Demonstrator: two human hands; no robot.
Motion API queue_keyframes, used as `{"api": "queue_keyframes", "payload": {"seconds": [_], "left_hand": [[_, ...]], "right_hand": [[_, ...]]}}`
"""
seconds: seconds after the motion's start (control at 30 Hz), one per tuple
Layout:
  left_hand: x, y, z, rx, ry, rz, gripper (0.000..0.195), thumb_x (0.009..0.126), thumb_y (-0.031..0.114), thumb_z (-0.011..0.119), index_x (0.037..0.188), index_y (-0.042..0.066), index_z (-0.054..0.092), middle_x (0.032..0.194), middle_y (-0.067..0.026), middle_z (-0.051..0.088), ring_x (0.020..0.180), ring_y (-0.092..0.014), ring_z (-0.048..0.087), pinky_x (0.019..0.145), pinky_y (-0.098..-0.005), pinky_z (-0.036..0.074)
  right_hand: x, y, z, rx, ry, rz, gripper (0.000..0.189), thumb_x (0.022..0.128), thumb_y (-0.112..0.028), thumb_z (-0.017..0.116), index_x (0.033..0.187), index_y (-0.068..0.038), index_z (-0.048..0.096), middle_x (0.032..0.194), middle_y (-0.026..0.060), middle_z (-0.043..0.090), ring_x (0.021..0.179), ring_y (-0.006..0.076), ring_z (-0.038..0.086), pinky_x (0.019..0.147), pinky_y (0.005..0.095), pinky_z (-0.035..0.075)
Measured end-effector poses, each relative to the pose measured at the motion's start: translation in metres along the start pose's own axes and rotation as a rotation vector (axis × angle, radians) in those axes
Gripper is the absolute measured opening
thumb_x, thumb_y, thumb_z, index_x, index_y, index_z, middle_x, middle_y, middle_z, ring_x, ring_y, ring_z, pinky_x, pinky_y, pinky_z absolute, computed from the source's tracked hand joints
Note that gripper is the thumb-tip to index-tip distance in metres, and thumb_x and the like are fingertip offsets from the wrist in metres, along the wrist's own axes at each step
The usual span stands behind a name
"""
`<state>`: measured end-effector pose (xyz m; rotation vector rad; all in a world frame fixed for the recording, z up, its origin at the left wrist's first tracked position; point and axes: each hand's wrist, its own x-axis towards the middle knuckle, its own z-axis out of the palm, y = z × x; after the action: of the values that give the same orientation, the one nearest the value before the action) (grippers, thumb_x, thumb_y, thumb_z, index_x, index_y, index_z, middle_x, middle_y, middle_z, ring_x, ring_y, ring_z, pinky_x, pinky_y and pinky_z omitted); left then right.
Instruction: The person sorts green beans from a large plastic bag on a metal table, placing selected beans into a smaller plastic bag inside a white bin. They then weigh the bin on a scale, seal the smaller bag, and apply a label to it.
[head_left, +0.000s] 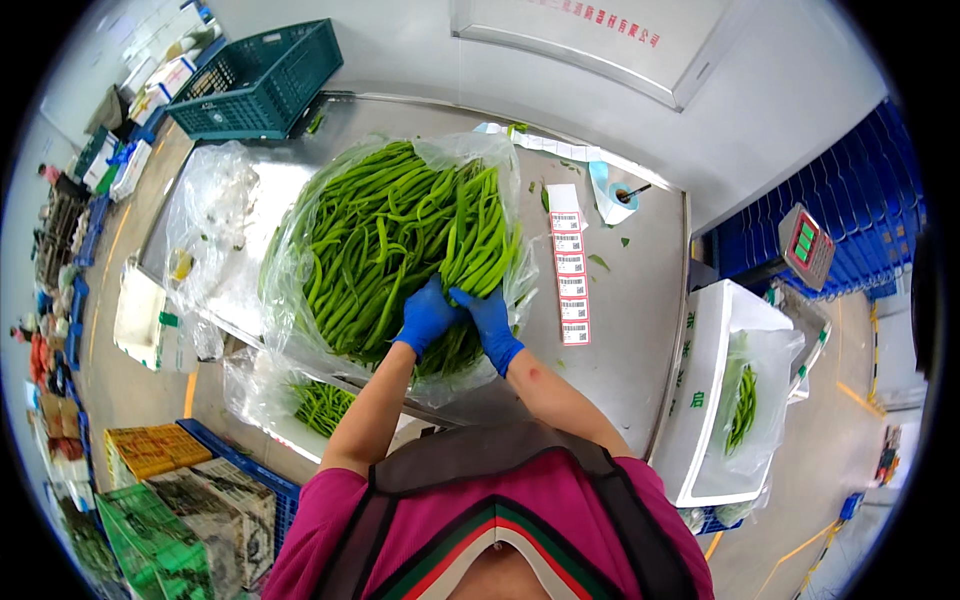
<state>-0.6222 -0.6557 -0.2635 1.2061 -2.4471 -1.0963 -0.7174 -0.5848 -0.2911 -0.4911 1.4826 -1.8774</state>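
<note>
A large heap of long green peppers (375, 240) lies on an opened clear plastic bag (289, 315) on a steel table (615, 330). My left hand (429, 315), in a blue glove, rests at the near side of the heap with its fingers among the peppers. Beside it my right hand (489, 322), also blue-gloved, has its fingers at the lower end of a bundle of peppers (480, 247). Both hands' fingertips are partly hidden. To the right lies a strip of printed barcode labels (571, 285), near a label roll (619, 196) with a pen in it.
A green plastic crate (255, 82) stands at the table's far left corner. Crumpled plastic film (210, 217) covers the left side. On the right are a white foam box (705, 420) holding a bag with peppers (742, 412) and a digital scale display (806, 244). Another foam box with peppers (322, 407) sits below the table's near edge.
</note>
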Motion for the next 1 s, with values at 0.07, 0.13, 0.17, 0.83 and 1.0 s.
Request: {"api": "queue_keyframes", "payload": {"seconds": [0.07, 0.13, 0.17, 0.83, 1.0], "left_hand": [[-0.008, -0.001, -0.004, -0.129, -0.048, 0.032, 0.073, 0.055, 0.039, 0.073, 0.109, -0.002, 0.045, 0.097, -0.0226, 0.057, 0.091, -0.034, 0.055, 0.079, -0.0397, 0.043], [-0.019, 0.011, -0.01, -0.407, -0.12, 0.096, 0.074, 0.054, 0.033, 0.076, 0.112, -0.001, 0.045, 0.103, -0.021, 0.055, 0.096, -0.032, 0.053, 0.084, -0.0372, 0.04], [-0.025, 0.011, -0.012, -0.544, -0.15, 0.118, 0.075, 0.053, 0.03, 0.077, 0.114, -0.001, 0.045, 0.105, -0.0202, 0.053, 0.098, -0.03, 0.051, 0.086, -0.0359, 0.039], [-0.004, -0.068, -0.063, -1.295, -0.23, 0.01, 0.065, 0.068, 0.001, 0.048, 0.13, 0.003, 0.03, 0.122, -0.0082, 0.045, 0.109, -0.017, 0.043, 0.094, -0.0262, 0.032], [-0.032, -0.035, -0.03, -1.279, -0.17, 0.042, 0.062, 0.078, 0.006, 0.047, 0.134, 0.004, 0.02, 0.128, -0.0088, 0.037, 0.115, -0.017, 0.037, 0.097, -0.0271, 0.027]], "right_hand": [[-0.012, -0.003, 0.0, 0.083, -0.031, 0.074, 0.056, 0.06, -0.011, 0.074, 0.108, 0.0, 0.048, 0.101, 0.0082, 0.056, 0.09, 0.0175, 0.053, 0.077, 0.0284, 0.043], [-0.013, 0.006, -0.02, 0.067, -0.061, 0.183, 0.053, 0.06, -0.011, 0.074, 0.107, -0.001, 0.05, 0.1, 0.0075, 0.057, 0.089, 0.0163, 0.054, 0.077, 0.0281, 0.043], [-0.016, 0.002, -0.017, 0.128, -0.077, 0.194, 0.052, 0.06, -0.01, 0.073, 0.106, -0.001, 0.051, 0.1, 0.0072, 0.057, 0.088, 0.0164, 0.054, 0.076, 0.028, 0.043], [0.029, -0.016, -0.025, 0.063, -0.485, 0.538, 0.058, 0.057, 0.009, 0.058, 0.113, -0.004, 0.049, 0.103, 0.0078, 0.057, 0.092, 0.0211, 0.055, 0.079, 0.0311, 0.045], [-0.014, -0.003, -0.008, -0.067, -0.484, 0.236, 0.064, 0.057, 0.0, 0.071, 0.115, -0.003, 0.045, 0.105, 0.0055, 0.055, 0.096, 0.0174, 0.051, 0.081, 0.0305, 0.043]]}}
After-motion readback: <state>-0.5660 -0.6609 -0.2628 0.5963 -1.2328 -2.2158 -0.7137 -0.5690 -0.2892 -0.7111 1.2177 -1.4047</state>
